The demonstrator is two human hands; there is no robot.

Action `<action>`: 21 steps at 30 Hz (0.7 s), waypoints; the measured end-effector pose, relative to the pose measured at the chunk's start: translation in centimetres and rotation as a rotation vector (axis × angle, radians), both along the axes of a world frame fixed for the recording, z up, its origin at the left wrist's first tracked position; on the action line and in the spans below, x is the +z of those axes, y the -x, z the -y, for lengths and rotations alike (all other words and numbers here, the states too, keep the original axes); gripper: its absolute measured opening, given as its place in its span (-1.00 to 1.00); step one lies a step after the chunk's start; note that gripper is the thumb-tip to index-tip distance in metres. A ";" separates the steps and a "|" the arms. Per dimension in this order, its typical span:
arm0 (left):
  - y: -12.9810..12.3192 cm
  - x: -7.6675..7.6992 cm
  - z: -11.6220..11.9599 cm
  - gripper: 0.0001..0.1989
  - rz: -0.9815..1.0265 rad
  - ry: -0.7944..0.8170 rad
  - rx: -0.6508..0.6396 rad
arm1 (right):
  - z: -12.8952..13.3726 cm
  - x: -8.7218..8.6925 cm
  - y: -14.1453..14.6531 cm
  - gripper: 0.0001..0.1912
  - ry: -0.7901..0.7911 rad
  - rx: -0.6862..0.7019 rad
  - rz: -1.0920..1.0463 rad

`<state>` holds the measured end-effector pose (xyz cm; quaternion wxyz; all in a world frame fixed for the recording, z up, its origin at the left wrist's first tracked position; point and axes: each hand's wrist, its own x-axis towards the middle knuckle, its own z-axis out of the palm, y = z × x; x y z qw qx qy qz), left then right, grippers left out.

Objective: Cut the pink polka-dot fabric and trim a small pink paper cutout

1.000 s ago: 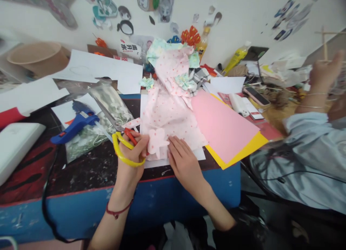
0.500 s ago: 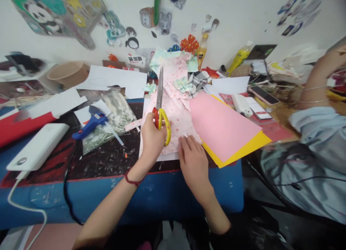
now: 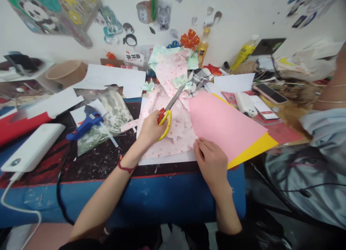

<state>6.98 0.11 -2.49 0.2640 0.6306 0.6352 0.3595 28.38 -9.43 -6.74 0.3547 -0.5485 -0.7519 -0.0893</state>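
My left hand (image 3: 150, 129) is closed on a pair of scissors (image 3: 173, 102) with red and yellow handles. Its blades point up and to the right over a pink dotted fabric piece (image 3: 167, 142), shaped like a small dress. Mint-green ruffled fabric (image 3: 156, 59) trims the top of it, and green fabric flowers (image 3: 182, 82) sit near its middle. At the lower right edge of the fabric, my right hand (image 3: 213, 163) has its fingers bent together in a pinch on the hem. White paper (image 3: 151, 160) lies beneath the fabric.
Pink (image 3: 224, 124) and yellow card (image 3: 254, 149) lie to the right, partly under my hand. On the left are a blue glue gun (image 3: 88, 124), a plastic bag (image 3: 108, 98) and a white power bank (image 3: 34, 147). Another person's arm (image 3: 331, 91) is at far right.
The scissors have swung from pointing straight up to slanting right and lower. My right hand has slid right from on the fabric to its lower right edge.
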 end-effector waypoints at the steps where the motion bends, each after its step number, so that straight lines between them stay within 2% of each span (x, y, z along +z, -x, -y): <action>1: -0.1 -0.1 -0.1 -0.75 -0.019 -0.002 -0.009 | -0.1 -0.3 -0.1 -0.79 -0.036 0.006 -0.003; 7: -0.8 -1.1 -0.1 -0.83 -0.072 -0.008 -0.169 | -0.3 -1.5 -0.4 -0.88 -0.133 0.028 -0.018; 11: -1.2 -1.6 -0.2 -0.87 -0.132 -0.026 -0.155 | -0.4 -1.5 -0.4 -0.88 -0.136 0.032 -0.030; 18: -1.7 -1.4 -0.2 -0.89 -0.170 -0.041 -0.211 | -0.5 -1.2 -0.4 -0.88 -0.132 0.037 -0.023; 21: -1.7 -1.5 -0.2 -0.81 -0.199 -0.079 -0.216 | -0.5 -1.2 -0.4 -0.86 -0.128 0.030 -0.021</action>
